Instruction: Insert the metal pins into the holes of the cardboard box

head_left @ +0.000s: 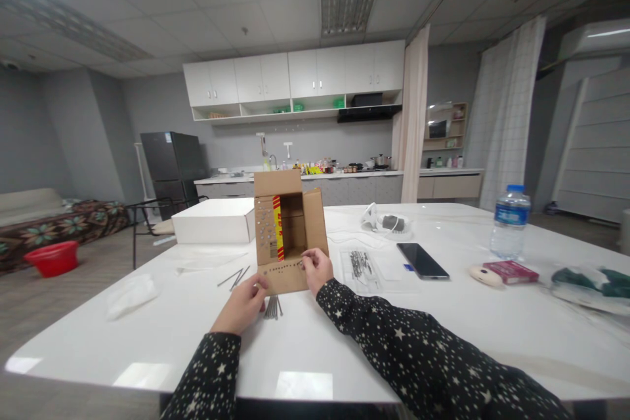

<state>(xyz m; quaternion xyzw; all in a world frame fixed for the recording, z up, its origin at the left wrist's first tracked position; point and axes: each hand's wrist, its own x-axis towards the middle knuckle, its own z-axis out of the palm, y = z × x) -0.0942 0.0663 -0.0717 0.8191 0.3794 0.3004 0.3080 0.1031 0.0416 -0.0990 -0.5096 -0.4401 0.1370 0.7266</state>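
Observation:
A small cardboard box [293, 230] stands opened on the table with its dark inside facing me. Round metal heads dot its left panel beside a strip of yellow-and-red tape [278, 230]. A row of small dark spots runs across the lower flap [285, 281]. My left hand [243, 305] grips that flap's left corner between thumb and fingers. At the flap's right end, my right hand [317, 270] is closed in a pinch; whatever is between its fingertips is too small to name. Several long nails [272, 307] lie just below the flap, with more nails [240, 277] to the left.
A clear compartment case [361, 266] of metal pieces lies right of the box, near a phone [422, 260], a water bottle [510, 223] and a dark red carton [512, 272]. Behind left sits a white box [214, 220]. Crumpled plastic [130, 296] lies at the left.

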